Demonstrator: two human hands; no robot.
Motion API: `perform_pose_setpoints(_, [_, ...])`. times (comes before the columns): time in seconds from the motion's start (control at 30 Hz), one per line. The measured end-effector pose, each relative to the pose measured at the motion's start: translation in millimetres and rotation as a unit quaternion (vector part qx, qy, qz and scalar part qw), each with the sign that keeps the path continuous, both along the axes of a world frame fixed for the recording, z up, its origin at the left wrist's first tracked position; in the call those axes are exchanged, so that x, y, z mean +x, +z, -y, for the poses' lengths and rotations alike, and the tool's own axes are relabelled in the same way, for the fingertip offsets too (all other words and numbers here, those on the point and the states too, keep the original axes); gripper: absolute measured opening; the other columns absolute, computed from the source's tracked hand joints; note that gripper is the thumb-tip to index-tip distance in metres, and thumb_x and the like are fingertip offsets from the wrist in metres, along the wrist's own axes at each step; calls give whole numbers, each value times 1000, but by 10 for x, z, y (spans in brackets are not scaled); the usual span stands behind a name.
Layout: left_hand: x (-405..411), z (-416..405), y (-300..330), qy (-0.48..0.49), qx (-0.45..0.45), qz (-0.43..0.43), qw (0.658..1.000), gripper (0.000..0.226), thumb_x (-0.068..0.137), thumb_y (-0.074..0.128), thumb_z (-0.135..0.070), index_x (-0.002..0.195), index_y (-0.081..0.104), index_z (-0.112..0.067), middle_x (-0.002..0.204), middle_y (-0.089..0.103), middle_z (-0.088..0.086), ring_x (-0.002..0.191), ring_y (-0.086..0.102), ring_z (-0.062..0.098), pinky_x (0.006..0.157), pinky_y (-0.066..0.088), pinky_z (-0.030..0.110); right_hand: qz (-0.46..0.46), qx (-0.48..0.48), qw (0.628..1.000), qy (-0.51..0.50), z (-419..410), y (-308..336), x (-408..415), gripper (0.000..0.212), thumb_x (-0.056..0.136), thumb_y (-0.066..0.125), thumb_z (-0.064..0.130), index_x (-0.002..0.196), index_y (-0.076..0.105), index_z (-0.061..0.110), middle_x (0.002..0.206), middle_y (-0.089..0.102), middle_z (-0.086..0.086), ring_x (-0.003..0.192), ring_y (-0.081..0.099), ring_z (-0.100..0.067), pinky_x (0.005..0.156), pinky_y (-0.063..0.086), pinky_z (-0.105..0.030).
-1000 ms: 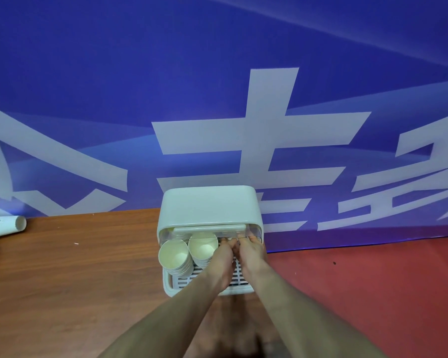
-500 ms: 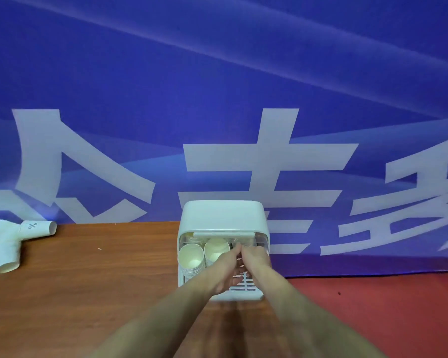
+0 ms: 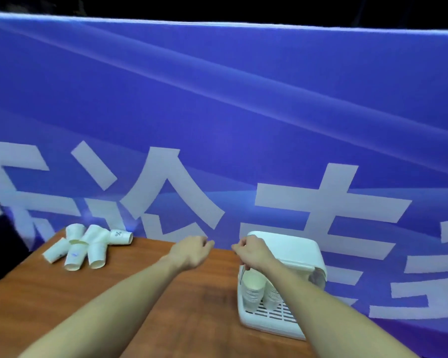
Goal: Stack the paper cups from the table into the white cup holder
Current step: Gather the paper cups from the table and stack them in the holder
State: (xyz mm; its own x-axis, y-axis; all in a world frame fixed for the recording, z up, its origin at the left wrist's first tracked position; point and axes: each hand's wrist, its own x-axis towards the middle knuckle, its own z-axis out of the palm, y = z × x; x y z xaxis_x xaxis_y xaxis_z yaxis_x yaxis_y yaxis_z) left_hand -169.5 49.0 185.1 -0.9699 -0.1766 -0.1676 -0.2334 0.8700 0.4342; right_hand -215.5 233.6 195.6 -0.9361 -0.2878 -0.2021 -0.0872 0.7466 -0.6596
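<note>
1. The loose paper cups [image 3: 88,245] lie on their sides in a heap at the far left corner of the table [image 3: 166,301]. The white cup holder [image 3: 285,285] stands at the table's right edge, with two nested stacks of cups [image 3: 255,290] already inside on its slatted tray.

2. The left hand [image 3: 192,250] hovers over the far edge of the table, between the heap and the holder, fingers loosely curled and holding nothing. The right hand [image 3: 254,251] is just in front of the holder's top; its fingers are curled, but whether they pinch anything I cannot tell.

3. Risks, as I judge them: the tumbled cups overlap, so a careless grab could roll one off the nearby far or left edge, or crush a thin wall. The holder sits close to the table's right edge, so a firm push while loading could shift it toward the drop.

4. Hard to make out: the right forearm hides part of the holder's opening and the second stack. Blur smears the heap, so the exact cup count is unclear.
</note>
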Motion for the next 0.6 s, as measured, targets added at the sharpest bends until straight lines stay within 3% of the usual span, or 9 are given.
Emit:
perform_pose_setpoints(0.17, [700, 981, 150, 39, -86, 3, 996, 43, 99, 32, -51, 107, 58, -19, 118, 64, 9, 110, 58, 28, 89, 44, 37, -31, 19, 998, 44, 969, 65, 358, 25, 77, 51, 39, 64, 55, 17, 68, 70, -7, 65, 68, -29, 69, 58, -38])
perform_pose_setpoints(0.27, [1181, 1537, 183, 78, -92, 7, 993, 40, 100, 31, -50, 102, 56, -19, 119, 62, 8, 111, 57, 27, 90, 42, 37, -50, 19, 995, 87, 1591, 89, 697, 27, 82, 52, 37, 64, 52, 17, 70, 66, -7, 72, 67, -30, 69, 55, -36])
perform_pose_setpoints(0.4, [1788, 2207, 193, 137, -108, 22, 985, 47, 99, 30, -54, 116, 57, -19, 125, 58, 9, 115, 54, 27, 92, 40, 37, -55, 32, 990, 127, 2356, 72, 1079, 27, 84, 53, 41, 67, 54, 19, 82, 68, -3, 83, 66, -27, 70, 48, -30])
perform_pose_setpoints(0.6, [2433, 2999, 151, 198, -140, 43, 969, 40, 97, 29, -56, 99, 53, -24, 113, 64, 5, 104, 61, 27, 78, 43, 36, -65, 56, 977, 194, 3239, 10, 1453, 25, 85, 54, 46, 73, 59, 25, 94, 68, -1, 94, 63, -25, 73, 46, -30])
